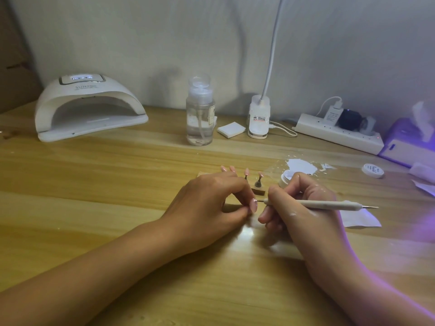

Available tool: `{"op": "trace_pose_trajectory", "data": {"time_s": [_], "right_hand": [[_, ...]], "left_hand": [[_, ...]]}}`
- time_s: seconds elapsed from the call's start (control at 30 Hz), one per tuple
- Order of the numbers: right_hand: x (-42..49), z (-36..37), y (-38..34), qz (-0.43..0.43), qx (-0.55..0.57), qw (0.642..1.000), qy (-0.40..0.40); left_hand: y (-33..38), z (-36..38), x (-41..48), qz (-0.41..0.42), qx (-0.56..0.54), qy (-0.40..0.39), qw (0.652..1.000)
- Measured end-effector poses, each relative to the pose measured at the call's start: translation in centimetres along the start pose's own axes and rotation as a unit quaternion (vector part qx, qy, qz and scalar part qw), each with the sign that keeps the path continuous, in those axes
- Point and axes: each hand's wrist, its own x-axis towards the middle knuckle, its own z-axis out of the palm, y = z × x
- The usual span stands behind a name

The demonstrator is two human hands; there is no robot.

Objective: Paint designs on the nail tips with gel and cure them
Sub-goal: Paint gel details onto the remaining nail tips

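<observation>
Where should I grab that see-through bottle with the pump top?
Wrap your fingers round the middle of the pump bottle, coming from the front, since the wall is behind it. It stands upright and its body is round and straight, so a hand probably fits well. The top is a pump under a clear cap, which might slip off.

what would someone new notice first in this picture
The eye goes first to the centre of the wooden table: the left hand pinches a pink nail tip while the right hand holds a slim dotting pen whose fine point meets it. Next comes the big white curing lamp at the back left, its mouth facing the person, and a violet glow spilling in from the right edge.
</observation>
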Motion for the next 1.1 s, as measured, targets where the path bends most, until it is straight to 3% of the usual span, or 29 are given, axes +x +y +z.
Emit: {"op": "trace_pose_trajectory", "data": {"time_s": [0.33, 0.57, 0.77, 1.1], "right_hand": [[-0.1, -0.1, 0.2, -0.020, 0.019, 0.999, 0.026], [0.8, -1.4, -0.3, -0.146, -0.004, 0.984, 0.102], [2.9, -3.6, 1.1, -0.112, -0.069, 0.980, 0.152], [4.1, -4.0, 2.5, -0.082, -0.158, 0.973, 0.150]], "left_hand": [[-0.1, -0.1, 0.0, -0.002, -0.013, -0.001, 1.000], [-0.5, -0.3, 0.0, -0.028, -0.068, -0.018, 0.997], [-0.4, -0.4, 0.1, -0.038, -0.070, -0.026, 0.996], [-0.3, -0.4, 0.1, -0.039, -0.075, -0.026, 0.996]]}}
